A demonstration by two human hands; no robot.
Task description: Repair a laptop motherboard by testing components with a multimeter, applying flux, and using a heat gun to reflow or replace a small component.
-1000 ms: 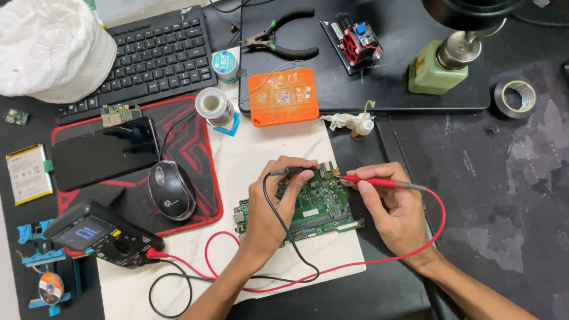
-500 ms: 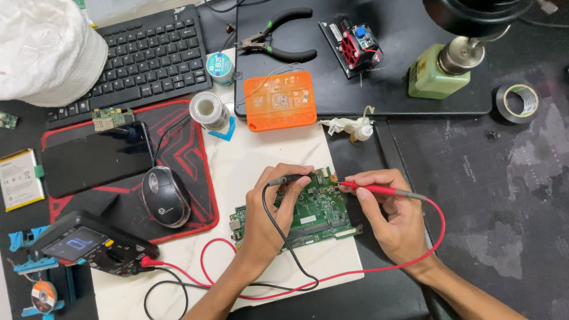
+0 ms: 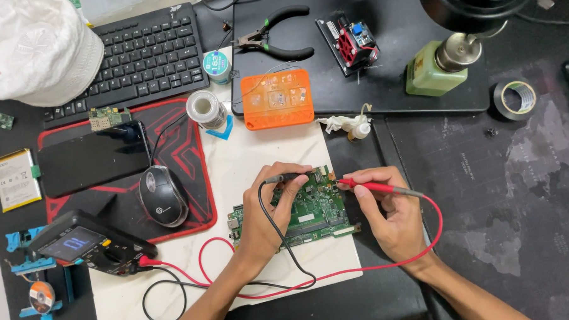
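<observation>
The work surface is a white mat (image 3: 285,147) at centre frame, flanked by a red-and-black mouse pad (image 3: 190,144) on the left and a dark bench mat (image 3: 516,199) on the right. A black keyboard (image 3: 143,57) and a white cap (image 3: 33,47) occupy the upper left.

The green circuit board (image 3: 317,211) lies flat on the white mat, just below centre. My left hand (image 3: 266,219) rests partly over the board's left half and is closed around the black probe (image 3: 287,177), pinched between thumb and fingers, tip pointing right toward the board's top edge. My right hand (image 3: 390,214) is closed in a pen grip on the red probe (image 3: 369,186), tip pointing left toward the same edge. The two tips sit near each other; actual contact with a pad is too small to tell.

Both leads, red lead (image 3: 420,247) and black lead (image 3: 288,242), run down and left to the multimeter (image 3: 86,244) at lower left. Its screen is lit; the reading is not legible.

Status, as a judgement: meter connected, both probes positioned at the board, measurement in hand. Reading the display and any further test points remain.

Compared with half a second ago: both hands, both probes and the board sit in much the same arrangement; no item on the bench has been relocated. Only the framing has shifted slightly.
</observation>
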